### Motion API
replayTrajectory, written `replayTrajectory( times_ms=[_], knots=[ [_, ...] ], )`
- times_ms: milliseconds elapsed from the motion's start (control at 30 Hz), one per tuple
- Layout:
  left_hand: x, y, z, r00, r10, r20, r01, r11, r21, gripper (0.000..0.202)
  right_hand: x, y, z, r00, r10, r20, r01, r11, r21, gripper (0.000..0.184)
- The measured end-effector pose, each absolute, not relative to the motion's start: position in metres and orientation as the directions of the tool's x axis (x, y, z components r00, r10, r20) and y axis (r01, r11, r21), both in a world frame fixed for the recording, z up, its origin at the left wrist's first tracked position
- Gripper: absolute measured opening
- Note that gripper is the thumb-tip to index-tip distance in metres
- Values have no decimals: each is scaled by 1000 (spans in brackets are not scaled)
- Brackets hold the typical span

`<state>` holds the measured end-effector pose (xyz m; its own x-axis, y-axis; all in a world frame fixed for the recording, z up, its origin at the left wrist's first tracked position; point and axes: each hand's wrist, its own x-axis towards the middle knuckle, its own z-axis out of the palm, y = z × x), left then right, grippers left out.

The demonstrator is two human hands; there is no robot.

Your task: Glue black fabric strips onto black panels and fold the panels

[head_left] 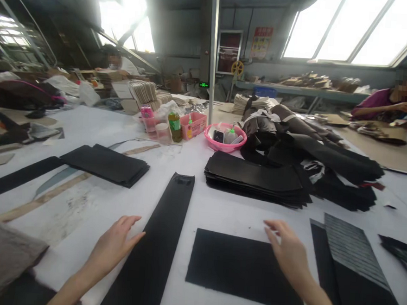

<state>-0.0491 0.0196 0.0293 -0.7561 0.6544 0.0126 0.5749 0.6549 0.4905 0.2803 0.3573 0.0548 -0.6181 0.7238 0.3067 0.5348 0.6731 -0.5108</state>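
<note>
My left hand [123, 235] hovers at the left edge of a long black strip [160, 242], thumb and fingers apart, with nothing in it. The strip runs away from me, and its far end shows a shiny patch. My right hand [284, 246] is over the right part of a black rectangular sheet [230, 263], its fingers parted and holding nothing. Whether either hand touches the material beneath it, I cannot tell. Beyond the sheet lies a stack of black pieces [254, 174]. Another black stack [105, 162] lies to the left.
A pink basin [225, 144] of small items, a green-labelled bottle [175, 126] and a pink basket [193, 126] stand farther back. Black rolls [315, 155] heap at the right, near black pieces with a grey striped sheet [355, 247]. A person [388, 102] sits at the far right, another [115, 62] back left.
</note>
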Motion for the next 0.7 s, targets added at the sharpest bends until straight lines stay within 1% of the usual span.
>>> replayTrajectory(
  times_ms=[67,133,167,200,233,267,300,333,367,400,433,467,500,567,600,633,700],
  knots=[
    [-30,-10,21,-781,621,-69,522,709,473,41,270,298,43,-777,571,264,362,749,-554,14],
    [-12,-27,14,-767,626,-141,483,708,515,40,257,243,33,-844,437,312,214,807,-551,15],
    [-4,-32,12,-756,635,-158,471,695,543,39,250,218,29,-836,403,373,165,832,-530,16],
    [3,-35,12,-747,645,-160,460,676,576,39,242,193,24,-837,339,430,97,865,-493,17],
    [8,-37,12,-743,651,-157,442,653,615,37,234,171,20,-788,306,534,46,895,-444,16],
    [13,-38,14,-744,648,-162,404,629,664,36,226,150,15,-773,235,589,-16,922,-387,17],
    [16,-37,17,-745,640,-187,332,600,728,35,219,131,11,-753,170,636,-72,939,-336,23],
    [18,-36,22,-737,632,-239,219,558,800,37,212,113,6,-729,121,674,-110,951,-289,27],
    [20,-34,27,-713,631,-307,70,500,863,39,205,98,1,-702,106,704,-117,958,-261,28],
    [22,-32,33,-672,638,-375,-99,425,900,42,200,85,-4,-666,129,734,-92,963,-252,28],
    [25,-30,38,-624,657,-423,-256,340,905,44,196,74,-7,-635,163,755,-58,965,-257,29],
    [27,-28,43,-581,682,-444,-379,257,889,45,193,67,-10,-612,201,765,-23,962,-271,30],
    [30,-26,47,-554,705,-442,-457,186,870,46,192,63,-10,-601,235,764,-2,956,-295,31],
    [36,-23,50,-544,726,-420,-510,111,853,47,194,65,-6,-635,289,717,-15,923,-385,32],
    [39,-22,49,-547,723,-421,-505,116,855,48,197,69,-2,-668,328,668,-26,887,-462,33],
    [41,-22,46,-550,714,-434,-489,146,860,50,201,75,4,-700,378,606,-30,832,-554,33],
    [43,-25,40,-575,676,-460,-440,219,871,54,208,89,17,-755,474,454,-23,673,-740,28]
  ],
)
